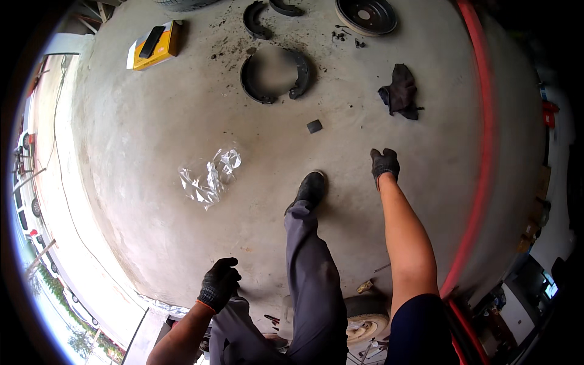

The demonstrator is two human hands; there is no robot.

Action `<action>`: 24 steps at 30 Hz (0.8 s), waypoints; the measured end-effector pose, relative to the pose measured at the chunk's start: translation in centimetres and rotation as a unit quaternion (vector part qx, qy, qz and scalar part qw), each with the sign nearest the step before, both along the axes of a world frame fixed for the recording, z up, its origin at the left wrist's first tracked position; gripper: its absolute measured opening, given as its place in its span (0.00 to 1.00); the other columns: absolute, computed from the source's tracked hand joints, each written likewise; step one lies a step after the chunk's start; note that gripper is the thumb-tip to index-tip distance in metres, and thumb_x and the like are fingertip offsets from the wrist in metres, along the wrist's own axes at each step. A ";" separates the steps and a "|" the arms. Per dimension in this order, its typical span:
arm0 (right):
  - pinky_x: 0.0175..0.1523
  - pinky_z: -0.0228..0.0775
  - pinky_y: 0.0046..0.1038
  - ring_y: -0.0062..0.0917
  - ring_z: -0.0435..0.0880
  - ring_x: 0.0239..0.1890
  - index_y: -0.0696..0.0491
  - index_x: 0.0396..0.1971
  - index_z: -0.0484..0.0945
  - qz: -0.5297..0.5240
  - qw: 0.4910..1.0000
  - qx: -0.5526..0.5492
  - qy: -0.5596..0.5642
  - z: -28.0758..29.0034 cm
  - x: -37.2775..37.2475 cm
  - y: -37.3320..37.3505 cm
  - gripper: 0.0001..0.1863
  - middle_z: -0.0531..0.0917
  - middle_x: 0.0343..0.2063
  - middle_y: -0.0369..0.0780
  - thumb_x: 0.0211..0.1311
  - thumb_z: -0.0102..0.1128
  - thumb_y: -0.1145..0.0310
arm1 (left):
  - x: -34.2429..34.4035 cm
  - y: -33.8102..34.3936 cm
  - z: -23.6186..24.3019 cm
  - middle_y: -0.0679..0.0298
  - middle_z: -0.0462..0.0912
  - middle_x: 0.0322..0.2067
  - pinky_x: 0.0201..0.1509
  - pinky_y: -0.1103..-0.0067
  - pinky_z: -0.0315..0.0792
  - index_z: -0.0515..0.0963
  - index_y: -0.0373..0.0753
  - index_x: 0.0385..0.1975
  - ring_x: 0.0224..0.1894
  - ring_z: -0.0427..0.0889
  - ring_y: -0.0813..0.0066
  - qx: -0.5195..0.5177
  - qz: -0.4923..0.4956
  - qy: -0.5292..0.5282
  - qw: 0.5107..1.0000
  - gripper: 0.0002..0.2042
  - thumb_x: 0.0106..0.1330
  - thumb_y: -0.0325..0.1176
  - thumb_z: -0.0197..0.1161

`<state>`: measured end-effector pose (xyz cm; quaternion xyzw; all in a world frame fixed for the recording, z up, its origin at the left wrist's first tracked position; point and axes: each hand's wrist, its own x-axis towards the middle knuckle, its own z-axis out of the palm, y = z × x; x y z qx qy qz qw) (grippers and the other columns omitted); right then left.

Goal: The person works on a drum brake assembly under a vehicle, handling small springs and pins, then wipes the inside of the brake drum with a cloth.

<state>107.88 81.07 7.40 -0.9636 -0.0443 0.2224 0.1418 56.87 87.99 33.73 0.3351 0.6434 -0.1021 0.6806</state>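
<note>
Both my hands wear dark knit gloves and hold nothing that I can see. My left hand [220,283] hangs beside my left leg, its fingers loosely bent and apart. Farther forward, my right hand [385,162] is held out over the floor, a gap between thumb and fingers. Nearest to it lies a crumpled dark rag [401,92]. A small dark square piece [314,126] is on the floor to its left. Beyond that, two curved brake shoes [258,85] form a broken ring, with more brake shoes [254,21] behind them.
Crumpled clear plastic wrap [213,177] lies left of my shoe [311,187]. Farther back are a yellow box [163,53] bearing a black phone [152,41], a brake drum [366,13] and small hardware [339,36]. A red stripe or bar [485,109] runs along the right.
</note>
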 end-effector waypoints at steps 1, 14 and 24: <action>0.55 0.75 0.37 0.39 0.83 0.50 0.50 0.56 0.73 0.018 0.999 0.007 -0.037 -1.6 2.6 2.8 0.29 0.83 0.47 0.46 0.56 0.71 0.57 | 0.9 0.2 0.2 0.62 0.81 0.31 0.33 0.79 0.75 0.72 0.35 0.55 0.29 0.78 0.76 -0.035 0.053 0.017 0.998 0.14 0.71 0.29 0.55; 0.68 0.62 0.28 0.27 0.72 0.65 0.54 0.66 0.66 0.144 0.980 0.099 -0.094 -5.7 23.7 15.8 0.30 0.73 0.63 0.40 0.72 0.49 0.53 | 6.0 6.0 3.6 0.58 0.81 0.31 0.35 0.73 0.79 0.74 0.34 0.53 0.31 0.81 0.68 -0.095 0.047 0.180 0.978 0.14 0.68 0.27 0.58; 0.46 0.70 0.28 0.23 0.77 0.40 0.58 0.41 0.77 -0.043 0.900 0.423 0.094 22.4 4.4 -2.1 0.11 0.80 0.39 0.37 0.59 0.60 0.72 | 21.4 9.8 7.1 0.57 0.82 0.46 0.52 0.75 0.79 0.68 0.34 0.63 0.47 0.84 0.69 0.138 -0.288 -0.083 0.944 0.24 0.65 0.19 0.58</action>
